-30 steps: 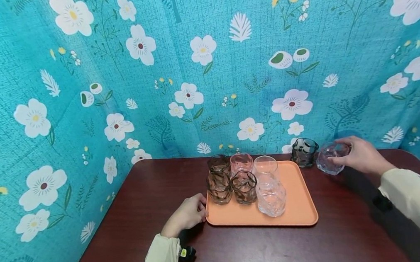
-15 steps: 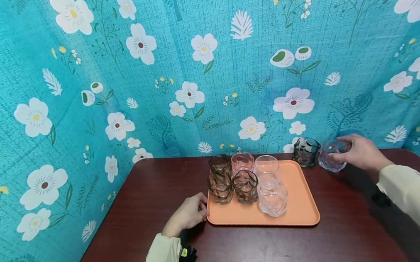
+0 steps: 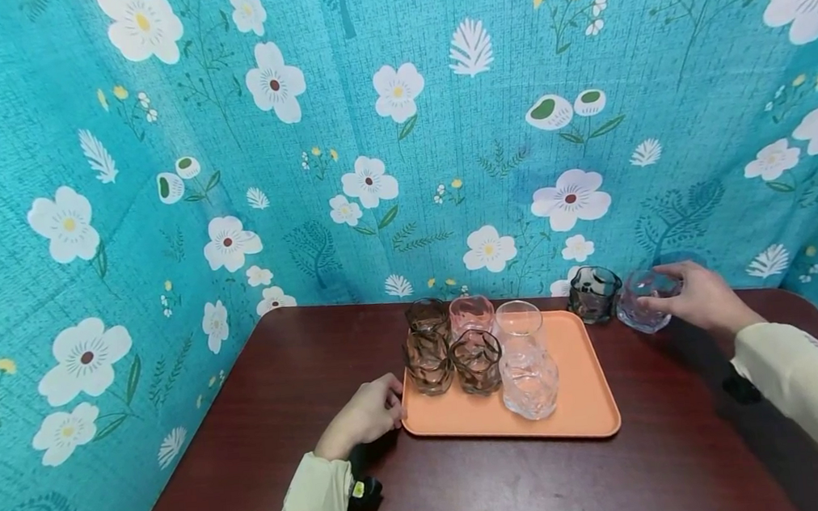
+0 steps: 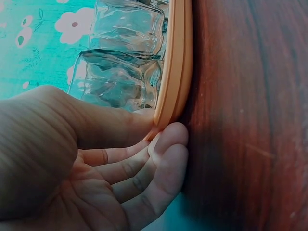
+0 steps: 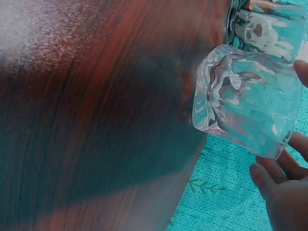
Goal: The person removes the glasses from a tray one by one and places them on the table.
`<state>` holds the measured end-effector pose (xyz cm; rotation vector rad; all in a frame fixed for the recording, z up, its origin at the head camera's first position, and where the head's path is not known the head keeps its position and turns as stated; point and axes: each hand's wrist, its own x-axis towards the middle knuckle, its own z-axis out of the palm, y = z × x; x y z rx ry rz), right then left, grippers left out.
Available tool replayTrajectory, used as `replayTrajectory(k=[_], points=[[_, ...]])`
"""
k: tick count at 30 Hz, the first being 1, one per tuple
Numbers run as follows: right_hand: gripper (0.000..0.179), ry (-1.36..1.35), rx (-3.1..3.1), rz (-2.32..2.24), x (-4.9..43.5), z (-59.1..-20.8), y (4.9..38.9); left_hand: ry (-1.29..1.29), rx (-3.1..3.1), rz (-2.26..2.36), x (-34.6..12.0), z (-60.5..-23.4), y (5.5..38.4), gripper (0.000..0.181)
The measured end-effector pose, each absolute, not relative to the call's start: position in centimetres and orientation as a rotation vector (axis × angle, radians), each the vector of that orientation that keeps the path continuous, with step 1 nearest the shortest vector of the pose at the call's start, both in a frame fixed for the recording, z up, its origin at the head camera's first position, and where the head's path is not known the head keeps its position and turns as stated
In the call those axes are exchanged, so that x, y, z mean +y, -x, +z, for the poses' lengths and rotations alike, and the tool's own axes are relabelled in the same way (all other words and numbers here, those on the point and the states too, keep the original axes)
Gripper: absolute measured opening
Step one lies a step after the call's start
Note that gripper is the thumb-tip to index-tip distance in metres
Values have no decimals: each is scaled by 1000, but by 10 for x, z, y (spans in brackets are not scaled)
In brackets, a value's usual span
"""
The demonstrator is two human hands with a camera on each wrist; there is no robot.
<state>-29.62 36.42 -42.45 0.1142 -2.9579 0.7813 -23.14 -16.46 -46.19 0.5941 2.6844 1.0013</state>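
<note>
My right hand [image 3: 701, 299] grips a clear glass tumbler [image 5: 245, 101], its fingers and thumb around the rim end. This tumbler stands beside a smoky grey glass [image 3: 593, 296], behind and right of the orange tray [image 3: 582, 403]. At the tray's left edge, my left hand [image 3: 364, 412] pinches the rim between thumb [image 4: 120, 127] and curled fingers. On the tray are several wavy glasses: brown ones [image 3: 477, 363] at the left, a pink one [image 3: 471, 315] behind, and clear ones [image 3: 530, 387] to their right.
The dark red-brown table [image 3: 281, 380] carries the tray and glasses. A teal floral cloth [image 3: 349, 236] hangs behind and at the left, close to the table's back edge. Bare tabletop shows along the tray's right side and front.
My right hand has shifted the clear tumbler slightly back, alongside the smoky grey glass. The left hand stays at the tray's edge, and the view has tilted a little.
</note>
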Motion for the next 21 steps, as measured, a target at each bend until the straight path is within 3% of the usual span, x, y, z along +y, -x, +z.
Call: replayTrajectory(k=[21], points=[[79, -434, -2832, 739, 297, -392, 278, -585, 2687, 1001, -165, -462, 230, 16]])
